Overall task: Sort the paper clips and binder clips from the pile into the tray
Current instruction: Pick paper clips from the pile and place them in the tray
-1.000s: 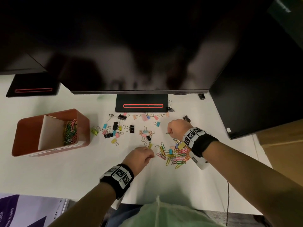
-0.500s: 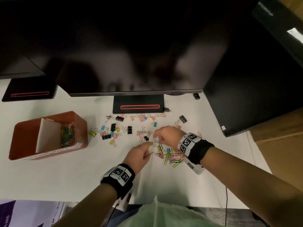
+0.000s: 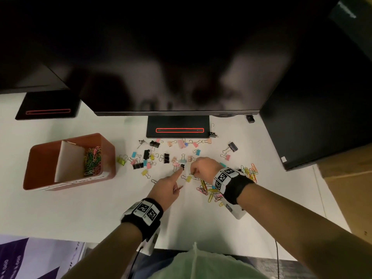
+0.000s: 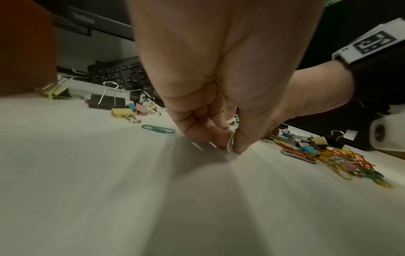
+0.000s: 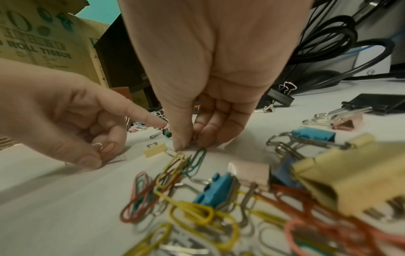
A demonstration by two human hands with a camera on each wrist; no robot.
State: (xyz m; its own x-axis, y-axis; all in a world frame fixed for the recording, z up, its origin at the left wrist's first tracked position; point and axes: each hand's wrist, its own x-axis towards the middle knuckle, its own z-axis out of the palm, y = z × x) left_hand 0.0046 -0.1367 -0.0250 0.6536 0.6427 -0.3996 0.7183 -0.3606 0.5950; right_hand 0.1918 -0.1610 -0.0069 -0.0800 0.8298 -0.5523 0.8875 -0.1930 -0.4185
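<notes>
Gathering paper clips is the step in hand, by my reading. At the middle of the head view the left hand has its index finger stretched toward a small black binder clip, while thumb and curled fingers pinch a few paper clips, reddish and pale, seen at the left of the right wrist view. Just to its right the right hand is bent down to the table, thumb and fingertips closed in a pinch at the surface; something thin seems caught there, but I cannot tell for sure what it is. A green paper clip and a yellow one lie just below those fingertips.

Right of the hands and under the right wrist sprawls the tangled pile of coloured paper clips, with more at the right of the frame. Binder clips are scattered above and left of the hands. The red tray sits at mid left, well apart; its right compartment holds paper clips, and what its left one holds I cannot tell.

The next move probably calls for finishing the handful, then carrying it left to that right compartment.
</notes>
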